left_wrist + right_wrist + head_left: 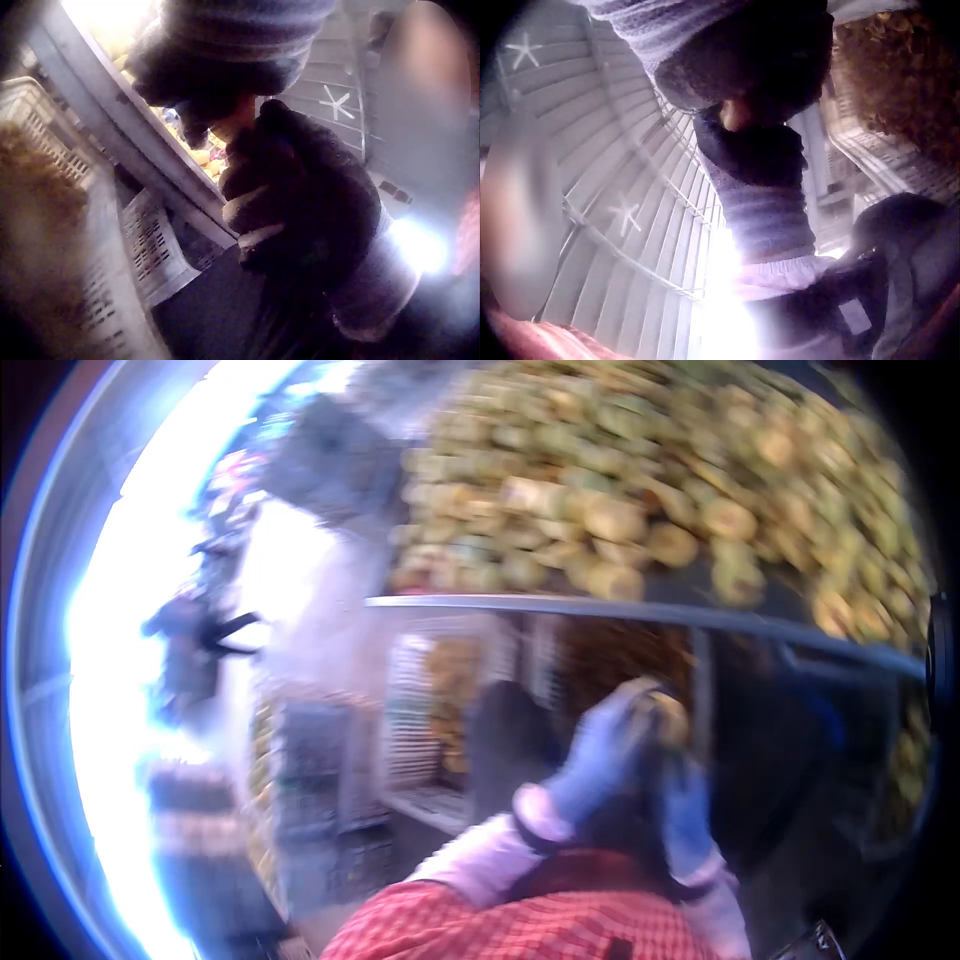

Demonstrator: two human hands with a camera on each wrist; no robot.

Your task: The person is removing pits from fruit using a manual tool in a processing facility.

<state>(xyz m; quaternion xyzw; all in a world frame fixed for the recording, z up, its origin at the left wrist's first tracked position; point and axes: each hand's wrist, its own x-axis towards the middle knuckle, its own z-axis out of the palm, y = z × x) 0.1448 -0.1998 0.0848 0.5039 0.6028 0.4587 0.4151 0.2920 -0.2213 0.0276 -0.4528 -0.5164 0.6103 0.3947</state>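
Observation:
Both hands wear gloves and meet over a crate in front of the person's lap. My left hand [598,745] grips a round yellowish vegetable [670,718], blurred by motion. My right hand [686,805] is up against its near side with curled fingers. In the left wrist view the right hand [304,199] shows as a fist with the thumb towards the left hand [225,52]. Between the gloves in the right wrist view a small orange-brown patch [739,114] shows. Whether the right hand also holds a tool I cannot tell.
A large heap of round yellow-green vegetables [620,470] lies on a table with a raised metal edge [600,605]. White slotted crates [400,710] with brownish scraps stand below it, beside the knees. Stacked crates [310,780] are at the left; another person [190,650] is farther off.

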